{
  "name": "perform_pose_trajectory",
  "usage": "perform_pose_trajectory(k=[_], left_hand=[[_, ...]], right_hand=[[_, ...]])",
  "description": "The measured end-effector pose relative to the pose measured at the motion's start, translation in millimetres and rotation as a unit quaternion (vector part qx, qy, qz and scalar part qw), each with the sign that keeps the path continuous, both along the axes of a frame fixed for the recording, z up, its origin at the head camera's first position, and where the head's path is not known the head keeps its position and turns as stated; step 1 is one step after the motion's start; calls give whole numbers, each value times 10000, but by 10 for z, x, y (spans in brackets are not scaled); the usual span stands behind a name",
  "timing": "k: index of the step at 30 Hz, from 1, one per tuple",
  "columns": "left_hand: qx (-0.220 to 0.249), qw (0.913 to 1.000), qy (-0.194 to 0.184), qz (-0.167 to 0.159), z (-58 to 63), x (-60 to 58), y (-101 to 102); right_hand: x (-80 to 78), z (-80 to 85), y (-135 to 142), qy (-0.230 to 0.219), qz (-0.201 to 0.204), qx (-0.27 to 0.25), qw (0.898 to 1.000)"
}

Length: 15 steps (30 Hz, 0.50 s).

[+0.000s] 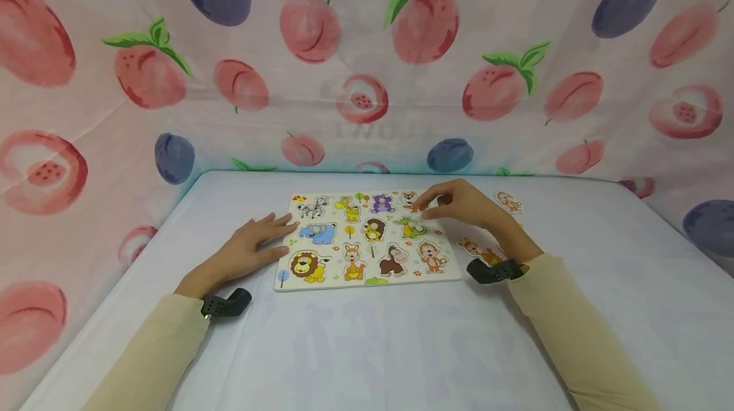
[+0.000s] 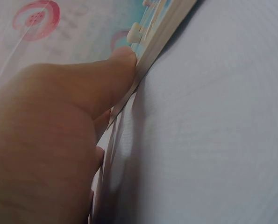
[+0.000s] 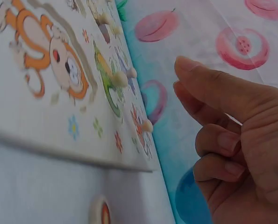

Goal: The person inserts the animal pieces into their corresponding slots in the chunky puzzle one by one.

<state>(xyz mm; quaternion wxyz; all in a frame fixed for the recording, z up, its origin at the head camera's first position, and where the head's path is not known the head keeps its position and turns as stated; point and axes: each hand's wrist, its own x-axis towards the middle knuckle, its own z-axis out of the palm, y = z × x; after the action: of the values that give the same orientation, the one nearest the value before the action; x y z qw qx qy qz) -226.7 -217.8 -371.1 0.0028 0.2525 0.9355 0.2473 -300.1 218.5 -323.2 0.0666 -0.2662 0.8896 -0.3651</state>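
A white animal peg puzzle board (image 1: 367, 281) lies flat, with knobbed pieces such as the blue elephant (image 1: 323, 234) and green crocodile (image 1: 408, 230) in it. My left hand (image 1: 243, 248) rests at the board's left edge, fingers extended, its thumb touching the edge in the left wrist view. Over the top right corner, my right hand (image 1: 464, 207) hovers by the tiger piece (image 3: 138, 123). Its thumb and forefinger are slightly apart with nothing between them, clear of the tiger's knob in the right wrist view; the other fingers are loosely bent.
Right of the board lie a loose monkey piece (image 1: 508, 202) and a kangaroo piece (image 1: 478, 249), the latter partly behind my right wrist. A small yellow bit of another piece (image 1: 520, 225) shows beside that arm. A fruit-print cloth (image 1: 367, 28) hangs behind the white table (image 1: 367, 347).
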Motion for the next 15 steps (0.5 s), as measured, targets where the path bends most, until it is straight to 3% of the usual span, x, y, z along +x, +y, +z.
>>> perform_pose_trajectory(k=[6, 15], left_hand=[[44, 9999, 95, 13, -7, 13, -6], [-7, 9999, -107, 50, 1, 1, 6]], right_hand=[[103, 88, 169, 32, -156, 91, 9998], [270, 111, 509, 66, -145, 274, 9995]])
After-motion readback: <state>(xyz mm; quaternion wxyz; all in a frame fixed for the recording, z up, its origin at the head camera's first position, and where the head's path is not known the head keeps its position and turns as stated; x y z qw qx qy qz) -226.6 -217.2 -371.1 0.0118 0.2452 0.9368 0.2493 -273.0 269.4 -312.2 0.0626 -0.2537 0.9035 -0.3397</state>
